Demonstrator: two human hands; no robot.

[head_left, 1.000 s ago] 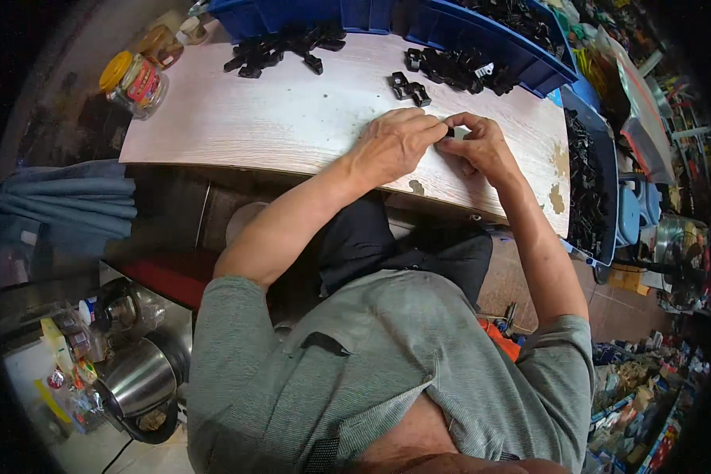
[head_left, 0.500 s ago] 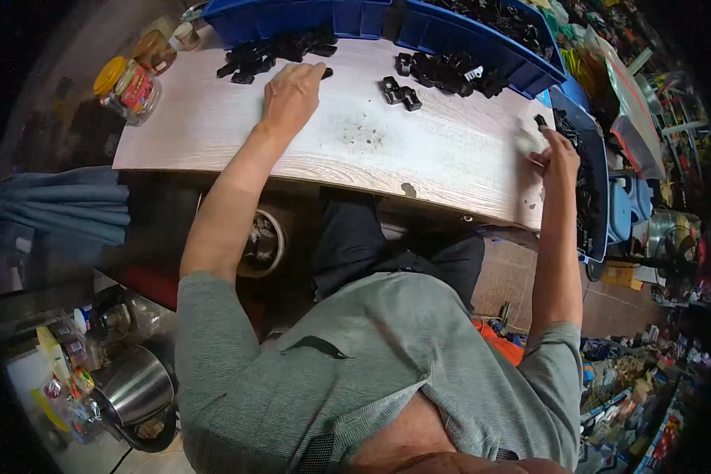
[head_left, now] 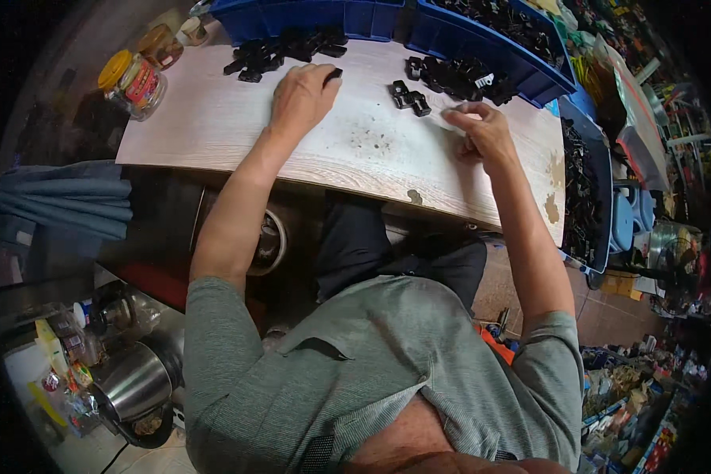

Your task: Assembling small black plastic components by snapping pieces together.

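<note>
In the head view, my left hand pinches a black piece slanting up-right. My right hand — grip too blurred to tell — is nearer the small black clips, which lie up-left of it on the table.

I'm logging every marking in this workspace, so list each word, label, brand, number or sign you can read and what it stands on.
No text can be read clearly enough to quote.
Yellow-lidded jar: printing on its red label, too small and blurred.
Packaging at lower left: any print is too small.
Clutter at lower right: too small and blurred.
Black parts on the table: no lettering visible.
</note>
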